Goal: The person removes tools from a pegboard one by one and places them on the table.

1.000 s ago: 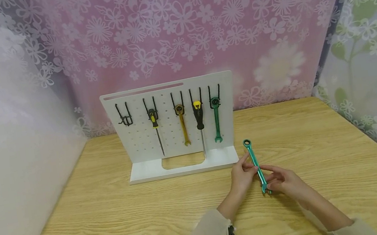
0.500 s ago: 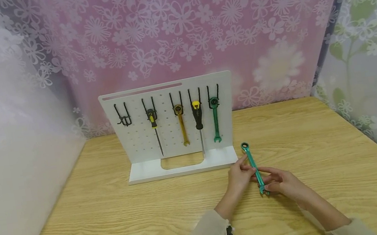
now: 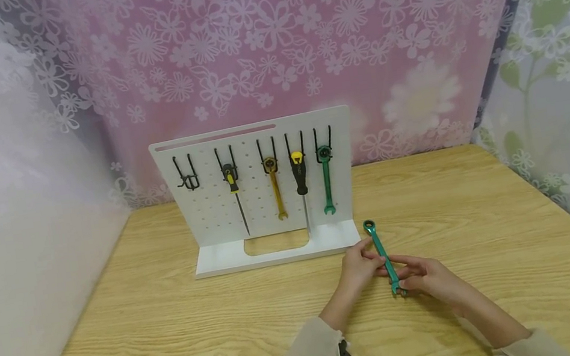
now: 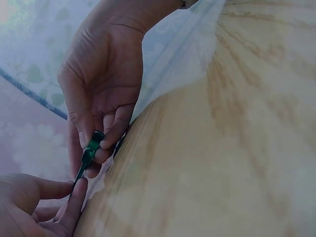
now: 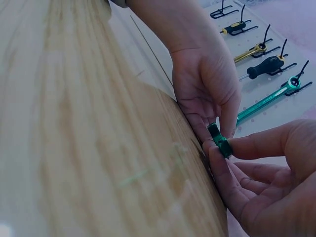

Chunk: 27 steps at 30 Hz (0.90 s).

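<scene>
A green wrench (image 3: 380, 253) is held between both hands, right of the rack's base, its ring end pointing away and its open jaw end toward the person. The left hand (image 3: 355, 268) pinches the shaft near the middle. At the jaw end, the right hand (image 3: 433, 282) grips between thumb and fingers. The left wrist view shows the jaw end (image 4: 92, 147) in the right hand (image 4: 106, 79) and the left hand (image 4: 37, 202) on the shaft. In the right wrist view the right thumb and fingers (image 5: 276, 182) pinch the jaw end (image 5: 219, 140).
A white pegboard rack (image 3: 219, 257) stands on the wooden table (image 3: 176, 339). From its hooks hang a small screwdriver (image 3: 232, 179), a yellow wrench (image 3: 275, 188), a larger screwdriver (image 3: 299, 176) and another green wrench (image 3: 327, 181). The leftmost hook (image 3: 189, 180) bears no tool. Floral cloth hangs behind.
Both hands still hold the wrench. Its ring end has moved slightly left and toward the person, and the left hand has shifted slightly left.
</scene>
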{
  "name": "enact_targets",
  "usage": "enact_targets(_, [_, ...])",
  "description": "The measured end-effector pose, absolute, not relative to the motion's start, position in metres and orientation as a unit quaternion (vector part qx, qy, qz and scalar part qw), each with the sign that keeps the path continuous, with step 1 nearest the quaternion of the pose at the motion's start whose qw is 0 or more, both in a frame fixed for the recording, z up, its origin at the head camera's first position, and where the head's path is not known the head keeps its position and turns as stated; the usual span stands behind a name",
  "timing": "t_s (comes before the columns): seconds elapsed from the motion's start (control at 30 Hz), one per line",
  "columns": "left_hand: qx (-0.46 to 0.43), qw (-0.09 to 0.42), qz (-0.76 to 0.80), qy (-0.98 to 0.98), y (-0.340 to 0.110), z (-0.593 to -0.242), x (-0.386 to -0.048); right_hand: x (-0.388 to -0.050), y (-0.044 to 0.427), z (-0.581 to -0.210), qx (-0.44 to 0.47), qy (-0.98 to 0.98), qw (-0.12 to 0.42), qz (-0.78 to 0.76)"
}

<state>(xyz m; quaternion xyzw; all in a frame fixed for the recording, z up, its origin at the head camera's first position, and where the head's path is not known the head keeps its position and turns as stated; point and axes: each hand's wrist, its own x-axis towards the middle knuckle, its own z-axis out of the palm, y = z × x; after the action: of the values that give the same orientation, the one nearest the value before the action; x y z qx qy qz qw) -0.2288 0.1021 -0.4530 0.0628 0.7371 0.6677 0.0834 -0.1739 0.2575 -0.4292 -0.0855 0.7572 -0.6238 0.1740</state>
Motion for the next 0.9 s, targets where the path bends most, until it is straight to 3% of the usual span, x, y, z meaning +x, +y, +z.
enact_targets(0.53, [0.054, 0.103, 0.668, 0.735, 0.103, -0.451, -0.230, -0.174, 0.259, -0.430, -0.100, 0.767, 0.172, -0.610])
enact_targets(0.9, [0.059, 0.103, 0.662, 0.740, 0.102, -0.451, -0.229, -0.170, 0.250, -0.429, -0.091, 0.828, 0.117, -0.542])
